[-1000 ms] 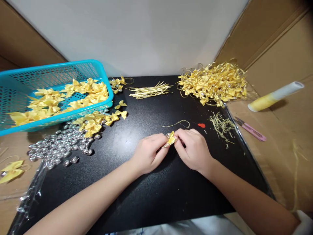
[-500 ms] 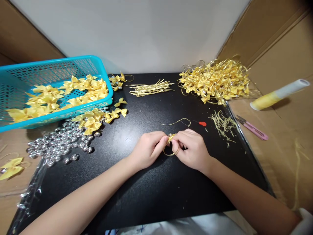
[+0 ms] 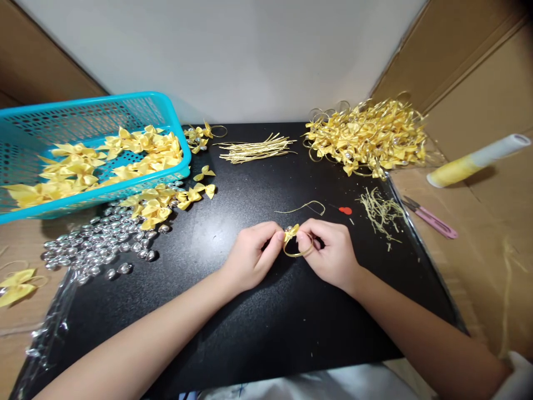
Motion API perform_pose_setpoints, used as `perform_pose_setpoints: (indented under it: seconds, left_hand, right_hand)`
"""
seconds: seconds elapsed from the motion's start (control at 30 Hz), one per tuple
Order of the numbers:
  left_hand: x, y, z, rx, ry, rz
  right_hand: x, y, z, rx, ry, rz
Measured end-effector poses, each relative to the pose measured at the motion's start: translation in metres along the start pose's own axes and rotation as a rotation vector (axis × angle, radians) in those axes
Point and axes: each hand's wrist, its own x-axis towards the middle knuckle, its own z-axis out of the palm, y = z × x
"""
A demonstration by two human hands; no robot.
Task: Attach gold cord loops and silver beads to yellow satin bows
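Observation:
Between my hands is a small yellow ribbon bow [image 3: 291, 233] with a gold cord loop [image 3: 296, 255] hanging from it and a silver bell at its top edge. My left hand [image 3: 259, 253] pinches the bow's left side between thumb and forefinger. From the other side, my right hand [image 3: 330, 251] pinches the bow and cord, its fingers curled. Just beyond the hands, a thin loose gold cord [image 3: 303, 207] lies on the black table [image 3: 250, 344], with a red needle threader [image 3: 345, 210] to its right.
A blue basket [image 3: 181, 161] of yellow bows stands at the left, silver bells [image 3: 100, 244] in front of it. Gold cords [image 3: 257, 149] lie at the back, finished bows [image 3: 366, 136] heaped right. Cord scraps [image 3: 378, 214], pink-handled snips [image 3: 435, 221] and a ribbon roll [image 3: 474, 161] are farther right.
My right hand has shifted slightly, its fingers turned so more of the bow shows. The cord loop has swung up and to the right.

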Motion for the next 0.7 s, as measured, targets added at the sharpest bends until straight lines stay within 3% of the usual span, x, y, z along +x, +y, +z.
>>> perform_pose_setpoints:
  seconds: [0.1,0.17,0.27,0.5,0.7]
  left_hand:
    - [-0.002,0.001,-0.001,0.109,0.230,0.188]
    - [-0.004,0.002,-0.001,0.203,0.288,0.333]
    - [-0.007,0.004,0.000,0.306,0.238,0.386]
    - [-0.008,-0.002,-0.003,0.422,0.193,0.336]
    - [-0.010,-0.009,-0.008,0.495,0.164,0.418]
  right_hand:
    - [-0.002,-0.001,0.001,-0.034,0.030,0.031]
    - [-0.003,-0.001,0.001,-0.053,0.040,0.046]
    - [-0.004,-0.003,0.002,-0.050,0.030,0.052]
    - [-0.005,-0.005,0.003,0.013,0.031,0.090]
    - [-0.004,-0.005,0.001,0.040,0.051,0.102]
